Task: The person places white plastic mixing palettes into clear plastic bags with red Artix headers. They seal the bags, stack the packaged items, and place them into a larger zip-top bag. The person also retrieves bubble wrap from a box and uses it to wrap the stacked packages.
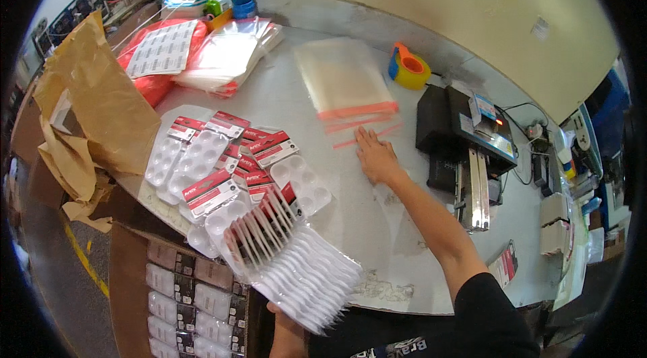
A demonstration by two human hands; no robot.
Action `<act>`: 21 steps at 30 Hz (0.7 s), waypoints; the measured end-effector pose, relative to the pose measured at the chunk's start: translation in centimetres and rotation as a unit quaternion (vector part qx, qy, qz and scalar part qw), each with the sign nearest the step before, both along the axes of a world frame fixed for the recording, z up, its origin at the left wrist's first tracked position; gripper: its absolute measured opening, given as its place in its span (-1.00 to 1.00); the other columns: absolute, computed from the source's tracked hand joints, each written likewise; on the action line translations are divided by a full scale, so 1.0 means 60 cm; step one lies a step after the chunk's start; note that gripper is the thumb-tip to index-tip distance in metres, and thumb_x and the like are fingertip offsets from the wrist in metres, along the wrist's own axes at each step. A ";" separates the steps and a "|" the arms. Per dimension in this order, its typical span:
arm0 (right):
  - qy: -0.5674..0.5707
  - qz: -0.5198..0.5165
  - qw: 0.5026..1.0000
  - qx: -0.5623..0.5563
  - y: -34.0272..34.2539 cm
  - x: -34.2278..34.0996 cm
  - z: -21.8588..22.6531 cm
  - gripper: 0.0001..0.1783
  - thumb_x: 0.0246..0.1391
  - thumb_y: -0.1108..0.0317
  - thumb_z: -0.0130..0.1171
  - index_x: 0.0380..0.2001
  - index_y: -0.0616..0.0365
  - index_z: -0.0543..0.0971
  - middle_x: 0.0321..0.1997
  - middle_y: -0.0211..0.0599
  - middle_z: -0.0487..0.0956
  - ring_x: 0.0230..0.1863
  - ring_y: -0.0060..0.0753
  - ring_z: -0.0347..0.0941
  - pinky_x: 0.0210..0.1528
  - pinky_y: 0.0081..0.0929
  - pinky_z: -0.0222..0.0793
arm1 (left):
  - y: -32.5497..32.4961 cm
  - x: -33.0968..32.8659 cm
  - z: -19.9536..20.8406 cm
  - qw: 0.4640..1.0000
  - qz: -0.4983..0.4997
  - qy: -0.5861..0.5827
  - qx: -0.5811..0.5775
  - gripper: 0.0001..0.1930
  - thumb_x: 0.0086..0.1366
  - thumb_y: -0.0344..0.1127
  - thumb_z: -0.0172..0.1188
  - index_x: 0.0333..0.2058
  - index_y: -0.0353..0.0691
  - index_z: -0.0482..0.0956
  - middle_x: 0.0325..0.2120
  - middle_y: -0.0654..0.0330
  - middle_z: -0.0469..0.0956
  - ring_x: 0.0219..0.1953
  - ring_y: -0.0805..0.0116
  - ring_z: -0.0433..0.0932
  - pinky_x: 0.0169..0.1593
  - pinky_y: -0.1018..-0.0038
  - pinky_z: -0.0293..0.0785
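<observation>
My left hand (pixel 286 328) shows only in part at the table's front edge, beneath a fanned stack of packaged white paint palettes (pixel 306 277) that it holds up. Its fingers are mostly hidden by the stack. My right hand (pixel 376 157) lies with fingers stretched out on the red-edged end of some clear plastic bags (pixel 350 132). Just beyond it is a neat pile of the same clear bags (pixel 344 75) with a red strip. Left of centre, more packaged palettes (pixel 202 149) with red-and-white header cards lie in a loose heap.
On the right stands a black sealing machine (pixel 465 129) with a metal arm and cables. Behind are a yellow tape roll (pixel 410 72) and a stack of plastic bags (pixel 229 55). An open carton (pixel 128 284) of packed goods sits below left, beside brown paper (pixel 94 99).
</observation>
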State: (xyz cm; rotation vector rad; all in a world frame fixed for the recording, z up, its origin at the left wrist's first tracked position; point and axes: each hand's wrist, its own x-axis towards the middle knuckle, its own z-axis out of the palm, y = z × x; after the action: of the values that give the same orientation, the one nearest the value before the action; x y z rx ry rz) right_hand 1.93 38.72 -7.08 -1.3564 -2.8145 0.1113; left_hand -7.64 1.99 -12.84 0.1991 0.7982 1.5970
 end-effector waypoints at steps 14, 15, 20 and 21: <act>-0.083 0.131 0.988 -0.003 -0.168 0.143 0.035 -0.69 -0.12 0.42 0.10 -0.23 0.28 0.42 -0.37 -0.04 0.57 -0.44 -0.06 0.51 -0.33 -0.18 0.40 | -0.085 0.018 0.026 1.000 0.006 0.027 -0.009 0.16 -0.41 -0.16 0.55 0.21 -0.35 0.11 0.12 0.06 0.28 0.12 0.26 0.31 0.16 0.32 0.27; -0.090 0.167 0.981 0.040 -0.164 0.141 0.027 -0.72 -0.13 0.43 0.11 -0.27 0.27 0.44 -0.41 -0.05 0.57 -0.46 -0.09 0.51 -0.35 -0.19 0.40 | -0.091 0.018 0.031 1.000 0.006 0.029 -0.008 0.16 -0.41 -0.17 0.56 0.21 -0.35 0.11 0.12 0.06 0.28 0.12 0.27 0.31 0.16 0.32 0.27; -0.056 0.176 0.969 0.164 -0.157 0.130 0.034 -0.91 -0.19 0.41 0.14 -0.53 0.14 0.47 -0.55 -0.21 0.53 -0.51 -0.25 0.49 -0.40 -0.29 0.36 | -0.114 0.019 0.048 0.999 -0.002 0.049 -0.001 0.16 -0.42 -0.21 0.57 0.21 -0.35 0.11 0.12 0.07 0.28 0.12 0.27 0.30 0.16 0.33 0.27; -0.017 0.168 0.971 0.169 -0.152 0.133 0.046 -0.93 -0.20 0.40 0.14 -0.57 0.11 0.47 -0.56 -0.25 0.52 -0.52 -0.28 0.49 -0.40 -0.30 0.35 | -0.115 0.017 0.051 0.998 -0.006 0.056 0.002 0.16 -0.43 -0.22 0.57 0.21 -0.35 0.11 0.12 0.07 0.28 0.12 0.27 0.30 0.16 0.33 0.27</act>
State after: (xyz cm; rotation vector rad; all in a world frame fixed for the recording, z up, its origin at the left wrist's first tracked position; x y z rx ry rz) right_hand 9.91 29.58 -4.31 -0.8153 -2.8854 -0.3743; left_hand -6.64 -4.92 -9.78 0.2984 0.8791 1.5861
